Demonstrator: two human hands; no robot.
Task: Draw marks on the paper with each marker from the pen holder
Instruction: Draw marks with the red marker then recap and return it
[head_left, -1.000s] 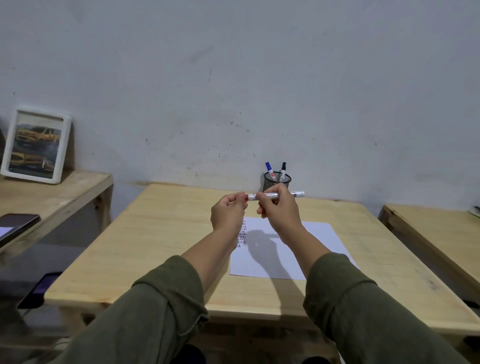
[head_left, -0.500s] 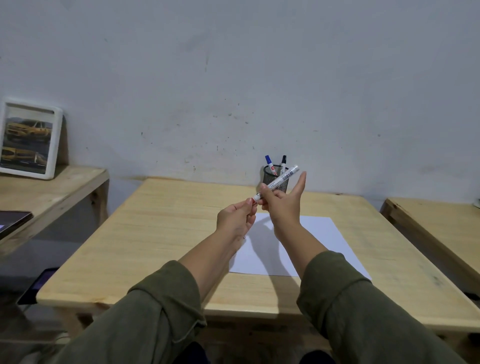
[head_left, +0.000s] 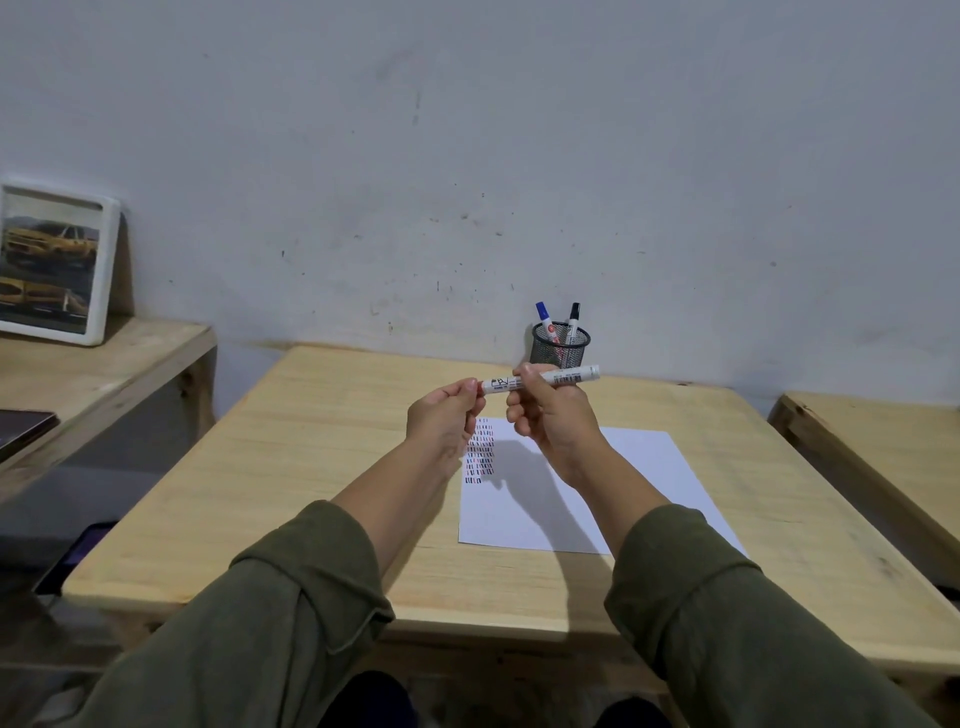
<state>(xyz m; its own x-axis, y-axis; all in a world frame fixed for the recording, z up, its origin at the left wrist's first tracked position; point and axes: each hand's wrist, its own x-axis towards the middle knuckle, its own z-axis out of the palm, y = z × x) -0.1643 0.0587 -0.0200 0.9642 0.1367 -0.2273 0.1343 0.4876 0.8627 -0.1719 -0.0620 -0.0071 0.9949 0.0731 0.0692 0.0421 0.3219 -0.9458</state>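
Note:
A white marker (head_left: 540, 381) is held level above the table between both hands. My right hand (head_left: 550, 415) grips its barrel; my left hand (head_left: 441, 415) pinches its left end, where the cap is hidden by the fingers. Below lies a white paper (head_left: 597, 488) with rows of short dark and red marks near its top left corner. Behind the hands stands a black mesh pen holder (head_left: 560, 345) with a blue-capped marker (head_left: 544, 317) and a black-capped marker (head_left: 573, 319) in it.
The wooden table (head_left: 311, 467) stands against a grey wall. A side shelf at the left carries a framed car picture (head_left: 52, 262) and a dark device (head_left: 21, 428). Another wooden surface (head_left: 883, 447) lies at the right. A dark phone (head_left: 72, 556) rests low at the left.
The marker went from level to tilted up toward the holder, then back to level. My left hand now pinches its left end again; the right fingers have closed on the barrel.

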